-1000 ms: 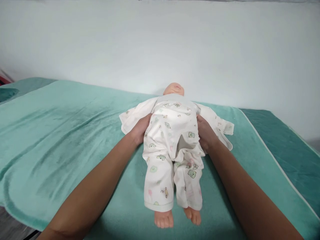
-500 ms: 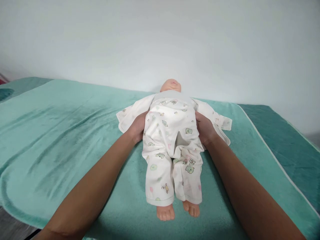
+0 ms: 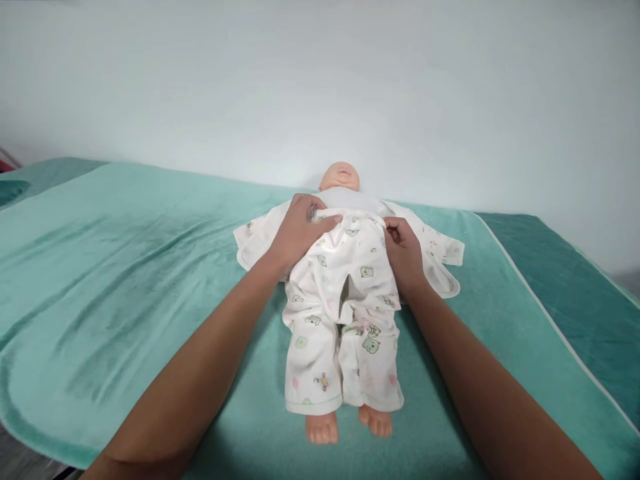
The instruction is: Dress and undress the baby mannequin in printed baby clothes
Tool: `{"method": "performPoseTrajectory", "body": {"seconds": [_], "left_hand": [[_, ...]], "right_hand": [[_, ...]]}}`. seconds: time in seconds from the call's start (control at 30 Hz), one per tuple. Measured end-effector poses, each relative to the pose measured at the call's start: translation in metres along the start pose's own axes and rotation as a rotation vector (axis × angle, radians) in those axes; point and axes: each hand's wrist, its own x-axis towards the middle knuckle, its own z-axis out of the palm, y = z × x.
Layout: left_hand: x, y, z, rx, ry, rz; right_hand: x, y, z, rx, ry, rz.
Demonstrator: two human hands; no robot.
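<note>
The work in hand looks to be on the waistband (image 3: 357, 214) of the trousers (image 3: 325, 287), where they circle the doll (image 3: 341, 177), which lies face up on the blanket (image 3: 150, 253). It would go best with an even, gentle pull at both sides of the doll's waist, so that the band runs level across its belly rather than riding up on one flank. The fabric looks thin and soft, so small pinches should serve better than a hard tug, and the loose shirt (image 3: 420, 233) spread out beside the doll could easily get caught under the band. The trousers cover the doll from waist to ankles, within reach of both hands and touching each. The left hand (image 3: 325, 211) is half curled at one side of the doll's waist, its thumb laid over the band; whether it grips the cloth cannot be told. The right hand (image 3: 387, 227), at the opposite side of the doll's waist, is folded almost closed and appears to pinch the trousers' edge between thumb and forefinger.
</note>
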Motion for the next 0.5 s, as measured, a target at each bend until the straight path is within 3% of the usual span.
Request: {"method": "performPoseTrajectory", "body": {"seconds": [0.2,0.37,0.5], "left_hand": [[0.013,0.005,0.0,0.247,-0.049,0.178],[0.039,-0.025,0.009,0.188,0.147,0.094],[0.053,-0.049,0.016,0.068,0.278,0.026]], "right_hand": [[0.003,0.0,-0.004,-0.134,-0.005,-0.059],[0.021,0.001,-0.004,-0.306,0.017,-0.041],[0.038,0.006,0.003,-0.23,-0.033,0.077]]}}
